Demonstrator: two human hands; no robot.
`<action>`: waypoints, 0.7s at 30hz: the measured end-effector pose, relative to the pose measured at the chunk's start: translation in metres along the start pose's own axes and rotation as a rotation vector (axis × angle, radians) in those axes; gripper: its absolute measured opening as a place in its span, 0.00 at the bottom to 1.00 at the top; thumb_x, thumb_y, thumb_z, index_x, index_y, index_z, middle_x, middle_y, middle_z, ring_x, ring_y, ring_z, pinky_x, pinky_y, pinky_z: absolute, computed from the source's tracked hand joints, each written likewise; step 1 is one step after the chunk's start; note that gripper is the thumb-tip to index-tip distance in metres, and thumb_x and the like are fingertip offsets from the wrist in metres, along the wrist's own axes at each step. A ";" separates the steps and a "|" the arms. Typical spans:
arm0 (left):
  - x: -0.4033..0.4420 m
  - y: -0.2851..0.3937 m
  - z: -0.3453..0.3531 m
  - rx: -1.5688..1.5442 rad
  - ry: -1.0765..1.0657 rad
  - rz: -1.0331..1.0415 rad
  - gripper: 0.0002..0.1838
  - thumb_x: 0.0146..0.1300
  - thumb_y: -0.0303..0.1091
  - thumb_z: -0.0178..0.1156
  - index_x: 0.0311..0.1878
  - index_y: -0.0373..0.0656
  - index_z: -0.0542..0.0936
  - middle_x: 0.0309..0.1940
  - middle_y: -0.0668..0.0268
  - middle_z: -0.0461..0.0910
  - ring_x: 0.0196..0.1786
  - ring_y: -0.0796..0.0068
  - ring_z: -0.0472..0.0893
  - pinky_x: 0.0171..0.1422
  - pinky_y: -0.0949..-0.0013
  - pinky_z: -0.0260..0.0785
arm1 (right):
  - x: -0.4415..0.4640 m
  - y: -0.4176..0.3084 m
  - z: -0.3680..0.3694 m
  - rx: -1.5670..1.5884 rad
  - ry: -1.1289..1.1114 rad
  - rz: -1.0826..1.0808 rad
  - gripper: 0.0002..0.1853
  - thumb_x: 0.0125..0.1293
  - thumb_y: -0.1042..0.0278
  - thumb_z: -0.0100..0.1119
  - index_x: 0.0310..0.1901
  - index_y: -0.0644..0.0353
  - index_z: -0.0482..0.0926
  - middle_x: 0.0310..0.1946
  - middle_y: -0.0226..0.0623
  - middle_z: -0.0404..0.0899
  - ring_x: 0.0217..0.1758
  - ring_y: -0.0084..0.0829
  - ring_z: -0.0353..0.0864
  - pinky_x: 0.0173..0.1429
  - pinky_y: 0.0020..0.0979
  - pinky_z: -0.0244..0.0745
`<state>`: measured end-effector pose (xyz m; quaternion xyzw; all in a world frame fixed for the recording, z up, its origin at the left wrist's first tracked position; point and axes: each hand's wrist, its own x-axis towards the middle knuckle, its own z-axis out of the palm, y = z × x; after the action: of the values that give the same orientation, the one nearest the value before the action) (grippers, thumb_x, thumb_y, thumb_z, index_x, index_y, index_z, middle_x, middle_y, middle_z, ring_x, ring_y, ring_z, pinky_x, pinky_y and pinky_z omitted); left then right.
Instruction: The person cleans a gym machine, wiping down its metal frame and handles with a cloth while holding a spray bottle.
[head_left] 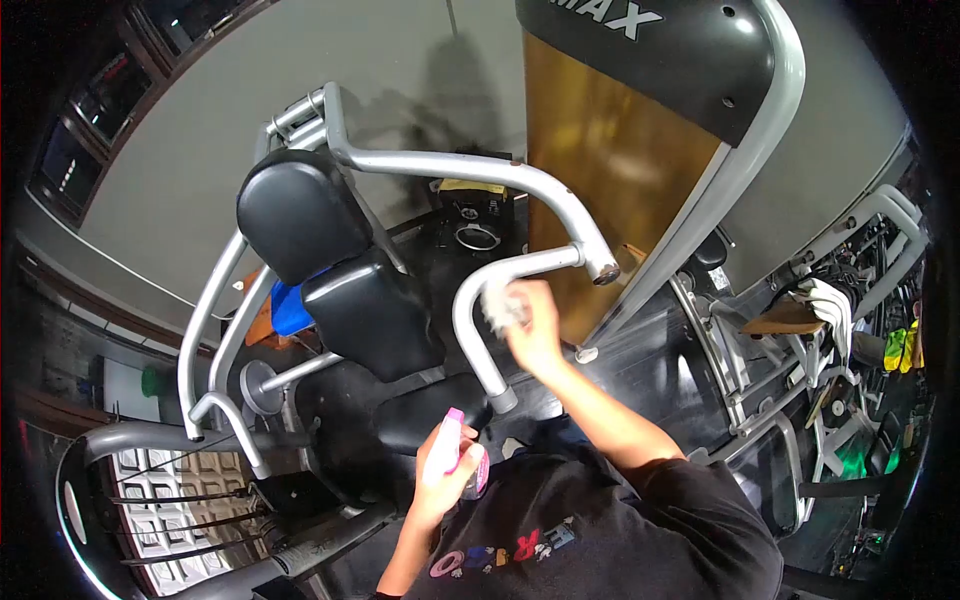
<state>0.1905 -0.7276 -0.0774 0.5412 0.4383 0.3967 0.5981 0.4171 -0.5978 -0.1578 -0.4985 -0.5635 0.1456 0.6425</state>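
Note:
My left hand is wrapped round a spray bottle with a pink and white trigger head, held low in front of my chest. In my right hand is a crumpled whitish cloth, slightly blurred. The cloth is at the curved silver handle of an exercise machine and seems to touch it. Behind that handle stand the machine's black padded backrest and lower pad. A long silver arm curves from the frame's top down to the handle.
A tall weight-stack housing with a brown panel stands just beyond my right hand. More gym equipment is at the right, with a white towel over it. A black box-like object sits by the wall.

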 end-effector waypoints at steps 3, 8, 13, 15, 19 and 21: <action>0.003 0.002 0.004 -0.013 -0.001 0.009 0.11 0.63 0.26 0.67 0.46 0.36 0.78 0.33 0.67 0.80 0.37 0.80 0.80 0.44 0.73 0.73 | -0.002 -0.023 -0.011 -0.071 -0.159 0.058 0.24 0.46 0.84 0.53 0.48 0.60 0.77 0.46 0.42 0.73 0.52 0.40 0.77 0.58 0.33 0.73; 0.005 0.000 0.005 -0.010 0.012 0.021 0.11 0.62 0.27 0.68 0.46 0.37 0.78 0.31 0.67 0.80 0.36 0.79 0.80 0.43 0.72 0.73 | 0.035 -0.029 -0.044 -0.332 0.322 0.043 0.23 0.50 0.87 0.56 0.51 0.64 0.77 0.47 0.48 0.74 0.55 0.48 0.76 0.61 0.38 0.72; 0.017 -0.006 0.006 0.005 -0.018 0.051 0.12 0.62 0.28 0.68 0.46 0.37 0.78 0.30 0.68 0.81 0.35 0.80 0.80 0.42 0.72 0.72 | 0.037 -0.061 -0.017 -0.333 -0.224 -0.124 0.27 0.46 0.87 0.54 0.52 0.58 0.81 0.54 0.43 0.79 0.57 0.49 0.77 0.65 0.43 0.73; 0.020 -0.001 0.007 -0.021 -0.049 0.030 0.12 0.62 0.28 0.68 0.46 0.37 0.78 0.31 0.68 0.81 0.34 0.81 0.79 0.42 0.73 0.72 | 0.034 -0.070 -0.023 -0.229 -0.362 -0.038 0.28 0.44 0.88 0.53 0.51 0.58 0.82 0.53 0.41 0.81 0.58 0.47 0.77 0.64 0.43 0.74; 0.025 0.009 0.002 0.049 -0.024 0.062 0.11 0.62 0.27 0.68 0.46 0.37 0.78 0.30 0.69 0.80 0.34 0.82 0.79 0.42 0.74 0.72 | 0.053 -0.059 -0.076 -0.595 -0.116 -0.083 0.27 0.48 0.86 0.56 0.51 0.52 0.81 0.56 0.35 0.80 0.60 0.45 0.76 0.66 0.44 0.72; 0.023 0.003 0.002 -0.051 0.023 0.065 0.11 0.62 0.26 0.68 0.46 0.37 0.79 0.30 0.69 0.80 0.34 0.82 0.79 0.42 0.74 0.72 | 0.073 -0.055 -0.092 -0.870 0.014 -0.085 0.26 0.50 0.84 0.57 0.52 0.52 0.80 0.55 0.35 0.81 0.64 0.46 0.74 0.73 0.56 0.61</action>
<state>0.1988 -0.7061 -0.0760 0.5349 0.4171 0.4334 0.5933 0.4996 -0.6122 -0.0590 -0.7001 -0.5880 -0.1355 0.3818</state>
